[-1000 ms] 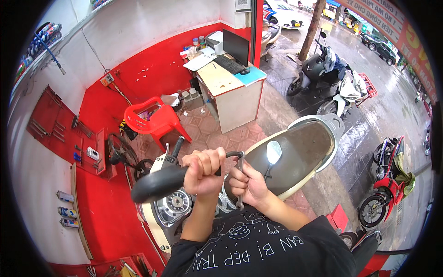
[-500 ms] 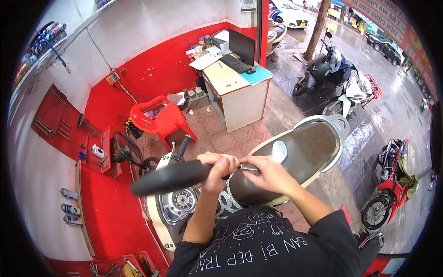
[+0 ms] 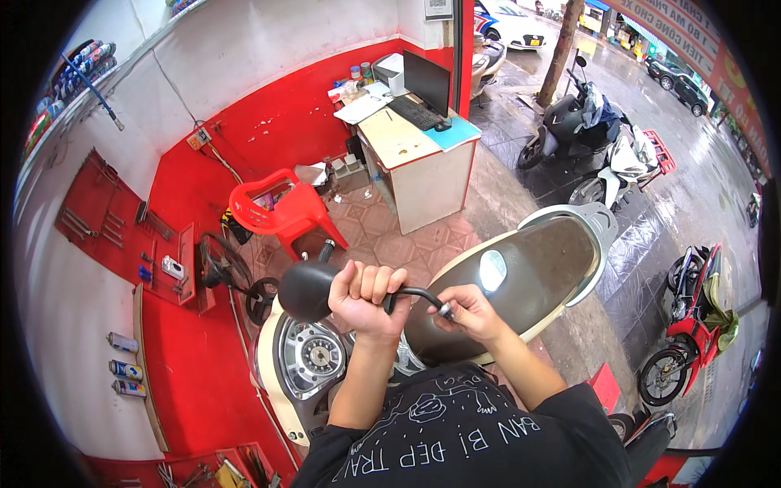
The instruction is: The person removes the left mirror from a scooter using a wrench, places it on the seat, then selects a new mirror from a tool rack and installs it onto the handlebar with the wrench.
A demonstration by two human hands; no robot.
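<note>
Above the cream scooter (image 3: 313,389), my left hand (image 3: 368,299) is closed round a black rear-view mirror, its fingers wrapped over the stem side. The mirror's rounded housing (image 3: 304,290) sticks out to the left of the fist. From the fist's other side the bent black stem (image 3: 423,294) runs right to a metal end. My right hand (image 3: 472,314) pinches that end between thumb and fingers; whether a nut sits on it, I cannot tell. On the brown seat (image 3: 529,281) lies an oval mirror glass (image 3: 492,270), just beyond my right hand. The round speedometer (image 3: 320,355) is below my left hand.
A red plastic chair (image 3: 285,207) stands beyond the handlebar. Behind it is a desk (image 3: 419,175) with a monitor (image 3: 426,80). Tools hang on a red wall board (image 3: 106,203) at left. Parked scooters (image 3: 582,122) and a red motorbike (image 3: 691,325) are at right.
The mirror has been turned, so its housing looks rounder and sits closer to my left fist. My right hand has shifted right and down from the stem to its metal end.
</note>
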